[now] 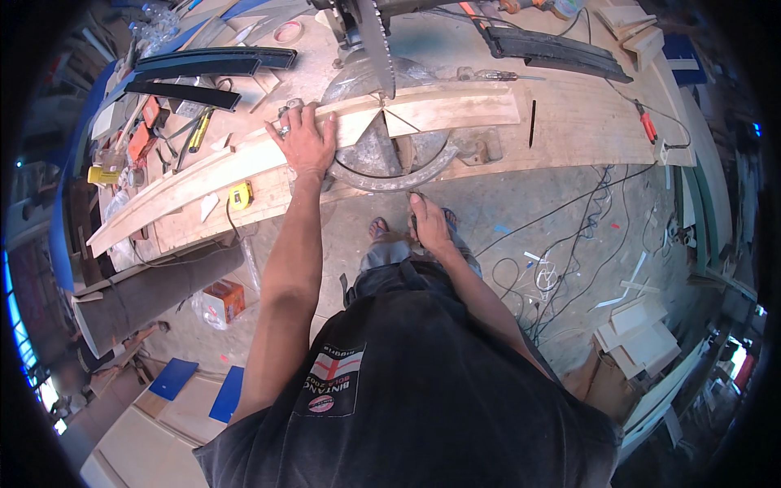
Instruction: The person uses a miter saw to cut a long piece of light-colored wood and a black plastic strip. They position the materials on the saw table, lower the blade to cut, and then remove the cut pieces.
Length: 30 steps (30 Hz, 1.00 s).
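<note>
My left hand (305, 140) grips a pale wooden strip (191, 180) lying leftward from the mitre saw's base (394, 175), its fingers spread over the far edge. A second pale piece (451, 106) lies to the right of the cut point, where the two angled ends meet. The toothed saw blade (382, 49) is raised above them. My right hand (427, 221) is lower, just below the saw base, with fingers curled round a small dark thing I cannot make out. A yellow tape measure (241, 195) lies beside the strip.
Dark profiles (561, 53), a red-handled tool (647, 122) and scattered tools (142, 134) lie on the plywood bench (569, 138). Cables (578, 236), offcuts and panels (639, 333) are on the floor. Another person (114, 358) is at lower left, beside boards with blue sheets (172, 378).
</note>
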### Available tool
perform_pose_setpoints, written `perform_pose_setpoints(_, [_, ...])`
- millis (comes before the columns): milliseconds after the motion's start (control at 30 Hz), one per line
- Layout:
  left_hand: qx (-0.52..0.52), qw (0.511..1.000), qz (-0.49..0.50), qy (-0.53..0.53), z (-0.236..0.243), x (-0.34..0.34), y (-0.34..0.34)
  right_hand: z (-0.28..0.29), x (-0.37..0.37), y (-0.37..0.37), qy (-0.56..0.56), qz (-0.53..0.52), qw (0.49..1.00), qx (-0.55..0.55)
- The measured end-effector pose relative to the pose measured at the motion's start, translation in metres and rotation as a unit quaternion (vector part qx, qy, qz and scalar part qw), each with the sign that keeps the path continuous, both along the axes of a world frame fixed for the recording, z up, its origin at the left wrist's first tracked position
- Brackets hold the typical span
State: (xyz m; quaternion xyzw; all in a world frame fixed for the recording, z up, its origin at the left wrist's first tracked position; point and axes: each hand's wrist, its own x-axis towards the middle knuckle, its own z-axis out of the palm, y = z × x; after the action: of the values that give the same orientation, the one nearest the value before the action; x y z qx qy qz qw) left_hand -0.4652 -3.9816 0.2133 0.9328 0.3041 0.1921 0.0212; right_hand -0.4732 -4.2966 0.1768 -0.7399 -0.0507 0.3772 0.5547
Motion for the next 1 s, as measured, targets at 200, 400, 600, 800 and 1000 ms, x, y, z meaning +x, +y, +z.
perform_pose_setpoints(200, [0.004, 1.0, -0.003, -0.015, 0.001, 0.0, -0.001, -0.007, 0.035, -0.027, -0.005, 0.057, 0.998, -0.007])
perform_pose_setpoints(400, [0.009, 1.0, 0.008, -0.002, 0.001, -0.003, -0.002, -0.001, 0.073, -0.046, 0.016, 0.122, 0.992, -0.009])
perform_pose_setpoints(600, [0.023, 1.0, 0.004, -0.016, -0.003, -0.003, 0.0, 0.008, 0.114, -0.06, 0.031, 0.177, 0.984, -0.009])
perform_pose_setpoints(800, [0.005, 1.0, 0.028, 0.002, -0.002, -0.002, -0.001, 0.007, 0.149, -0.065, 0.027, 0.218, 0.976, -0.007])
perform_pose_setpoints(1000, [0.027, 0.999, 0.019, -0.016, -0.002, -0.001, -0.002, 0.002, 0.155, -0.069, 0.04, 0.205, 0.978, -0.002])
